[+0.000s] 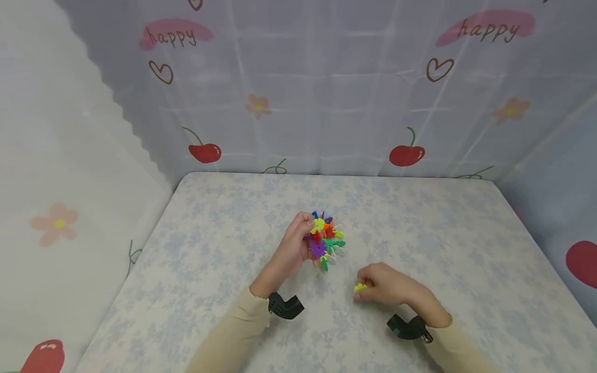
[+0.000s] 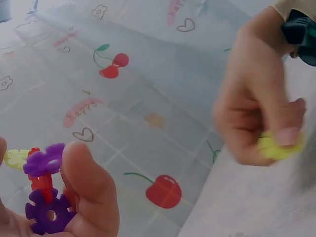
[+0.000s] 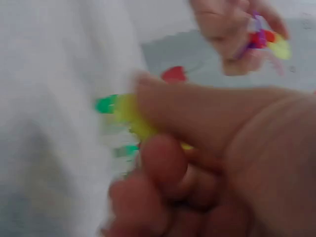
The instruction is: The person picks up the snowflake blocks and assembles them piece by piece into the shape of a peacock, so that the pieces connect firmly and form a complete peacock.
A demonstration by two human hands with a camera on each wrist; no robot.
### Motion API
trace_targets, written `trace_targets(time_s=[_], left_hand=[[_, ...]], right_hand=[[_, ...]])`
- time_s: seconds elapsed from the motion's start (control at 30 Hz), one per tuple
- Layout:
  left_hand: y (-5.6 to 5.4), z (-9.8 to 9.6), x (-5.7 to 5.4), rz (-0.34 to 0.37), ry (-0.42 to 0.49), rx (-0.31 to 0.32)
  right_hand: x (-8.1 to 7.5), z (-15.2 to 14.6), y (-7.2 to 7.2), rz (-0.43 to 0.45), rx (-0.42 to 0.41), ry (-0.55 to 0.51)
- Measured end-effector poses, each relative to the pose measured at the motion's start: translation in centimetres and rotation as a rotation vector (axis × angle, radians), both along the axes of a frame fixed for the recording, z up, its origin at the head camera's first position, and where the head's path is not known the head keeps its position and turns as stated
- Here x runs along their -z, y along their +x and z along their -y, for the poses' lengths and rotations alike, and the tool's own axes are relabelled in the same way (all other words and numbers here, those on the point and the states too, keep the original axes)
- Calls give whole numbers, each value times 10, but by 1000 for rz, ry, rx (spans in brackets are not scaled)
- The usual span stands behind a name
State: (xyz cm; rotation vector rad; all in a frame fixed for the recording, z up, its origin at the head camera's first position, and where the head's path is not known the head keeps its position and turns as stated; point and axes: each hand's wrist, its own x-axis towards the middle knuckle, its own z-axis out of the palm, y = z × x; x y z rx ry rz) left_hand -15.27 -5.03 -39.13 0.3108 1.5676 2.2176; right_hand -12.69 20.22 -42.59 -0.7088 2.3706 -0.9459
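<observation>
My left hand (image 1: pixel 296 243) grips a cluster of interlocked plastic snowflake discs (image 1: pixel 329 244), in purple, red, orange, green, yellow and blue. In the left wrist view a purple disc (image 2: pixel 50 212) shows beside the thumb, slotted to a red one. To the right and nearer to me, my right hand (image 1: pixel 389 285) pinches a single yellow snowflake disc (image 2: pixel 280 146) between thumb and curled fingers, low over the table and apart from the cluster. The right wrist view is blurred; the yellow disc there is partly hidden behind the thumb.
The table (image 1: pixel 224 217) has a pale cloth with a bluish floral pattern. A printed curtain (image 1: pixel 317 72) with cherries, hearts and flowers hangs along its back edge, and similar sheets close off the left and right sides. A black camera is strapped on each wrist.
</observation>
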Motion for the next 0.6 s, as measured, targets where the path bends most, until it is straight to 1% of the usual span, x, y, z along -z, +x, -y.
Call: trace_targets(time_s=[0.07,0.13,0.2,0.27,0.37,0.47,0.6], left_hand=[[1,-2,-1,-3,-40,2],[2,-3,-2,-18,-92,-11],[4,-3,-3,-34,-134,-21],[5,-2,-4,-57,-159,-36],[7,-1,-4,-59,-161,-32],[7,0,-6,-56,-170,-34],[8,2,-8,-99,-250,-85]], right_hand=[[-14,0,-3,-106,64,-112],[-31,5,-6,-204,157,-202],[-46,14,-7,-278,221,-252],[-58,26,-9,-322,248,-269],[-65,42,-11,-388,250,-269],[-67,51,-13,-445,252,-277],[-65,55,-13,-515,264,-296]])
